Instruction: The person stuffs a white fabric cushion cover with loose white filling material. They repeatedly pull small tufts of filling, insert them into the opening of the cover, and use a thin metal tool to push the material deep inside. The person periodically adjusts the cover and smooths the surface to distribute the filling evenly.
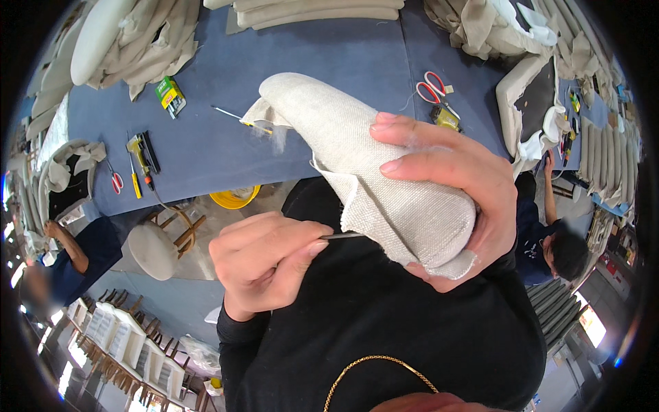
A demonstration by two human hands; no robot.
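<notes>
My right hand [456, 182] grips a long padded piece [343, 123] covered in beige woven fabric, fingers on its top face and thumb side underneath. It is held tilted above the front of the table, its narrower end pointing to the far left. A loose fabric flap [364, 209] hangs open along its near edge, with a raw, frayed border. In my left hand [271, 261], closed in a pinch, is a thin grey metal rod [343, 236] whose tip meets the flap's edge; its other end is hidden in my fist. Loose white fibres [278, 137] hang by the far end.
On the blue table [226, 151] lie a thin-shafted screwdriver [230, 113], red-handled scissors [432, 88], a green box [170, 96] and a staple gun [141, 154]. Beige covered pieces [316, 12] are stacked behind. A yellow basin [235, 197] stands below; co-workers [86, 257] flank me.
</notes>
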